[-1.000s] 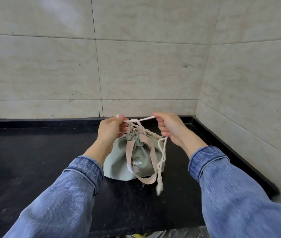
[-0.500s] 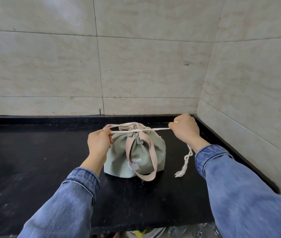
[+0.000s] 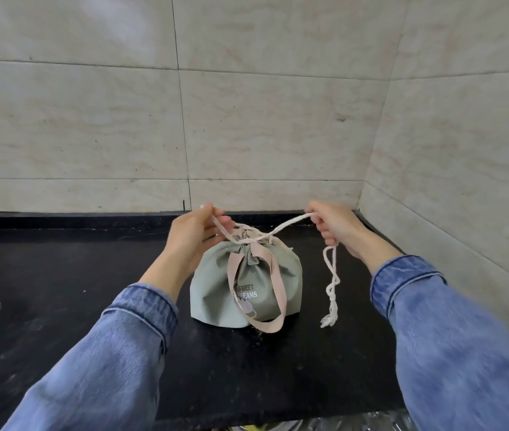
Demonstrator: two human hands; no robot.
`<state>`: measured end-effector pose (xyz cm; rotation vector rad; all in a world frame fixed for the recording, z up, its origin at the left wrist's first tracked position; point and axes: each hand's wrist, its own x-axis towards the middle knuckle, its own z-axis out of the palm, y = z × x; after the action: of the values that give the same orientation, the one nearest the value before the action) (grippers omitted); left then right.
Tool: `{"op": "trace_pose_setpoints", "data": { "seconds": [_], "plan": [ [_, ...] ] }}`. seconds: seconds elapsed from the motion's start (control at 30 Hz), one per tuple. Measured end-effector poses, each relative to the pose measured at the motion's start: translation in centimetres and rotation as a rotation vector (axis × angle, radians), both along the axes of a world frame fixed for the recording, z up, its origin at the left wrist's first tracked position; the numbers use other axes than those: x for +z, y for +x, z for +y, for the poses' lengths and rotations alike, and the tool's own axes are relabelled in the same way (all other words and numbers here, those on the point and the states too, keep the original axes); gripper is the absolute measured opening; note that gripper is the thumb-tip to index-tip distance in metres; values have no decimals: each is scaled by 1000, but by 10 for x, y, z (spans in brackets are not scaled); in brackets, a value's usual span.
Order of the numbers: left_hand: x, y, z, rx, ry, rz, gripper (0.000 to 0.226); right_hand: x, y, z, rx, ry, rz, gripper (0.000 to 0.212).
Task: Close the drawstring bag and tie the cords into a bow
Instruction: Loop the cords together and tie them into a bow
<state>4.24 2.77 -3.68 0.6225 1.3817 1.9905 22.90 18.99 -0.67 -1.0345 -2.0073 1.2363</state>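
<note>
Black counter (image 3: 60,306) bears green bag (image 3: 216,293) printed "SWEET DREAMS".

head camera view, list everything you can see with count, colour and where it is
bag: 1, grey-green with white lettering, mouth gathered, standing mid-counter
strap: 1, beige, looped down the bag's front
cords: 2, cream, crossing above the bag's mouth, one to each hand; a frayed tail hangs below the right hand
counter: 1, black, filling the lower half
wall: pale beige tiles, behind and to the right
left hand: 1, gripping a cord left of the bag
right hand: 1, gripping a cord right of the bag
sleeves: 2, blue denim, bottom corners
</note>
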Motion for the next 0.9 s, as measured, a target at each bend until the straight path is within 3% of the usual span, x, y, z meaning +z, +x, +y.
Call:
{"op": "trace_pose_setpoints", "data": {
  "seconds": [0.07, 0.17, 0.27, 0.33, 0.47, 0.57, 0.63, 0.73, 0.9],
  "plan": [
    [11, 8, 11, -34, -62, 128, 29, 12, -4, 1, 69, 24, 45, 19],
    [24, 18, 24, -14, -249, 463, 33, 24, -8, -1, 29, 466, -72, 14],
    [28, 24, 28, -25, -393, 712, 29, 39, -13, -4, -60, 689, -42, 9],
    [27, 25, 29, -50, -450, 775, 27, 52, -17, -2, -124, 664, -6, 6],
    [25, 25, 30, -159, -491, 875, 23, 72, -31, -4, -39, 298, 173, 10],
    [22, 30, 33, -189, -548, 1013, 41, 80, -46, -6, 46, 263, 282, 12],
    [22, 35, 36, -176, -566, 1013, 47, 79, -54, -4, 96, 263, 307, 13],
    [27, 35, 36, -229, -504, 799, 46, 67, -66, 0, 164, 212, 324, 16],
    [24, 22, 31, -322, -428, 527, 47, 15, -74, -2, 282, -128, 139, 44]
  ]
}}
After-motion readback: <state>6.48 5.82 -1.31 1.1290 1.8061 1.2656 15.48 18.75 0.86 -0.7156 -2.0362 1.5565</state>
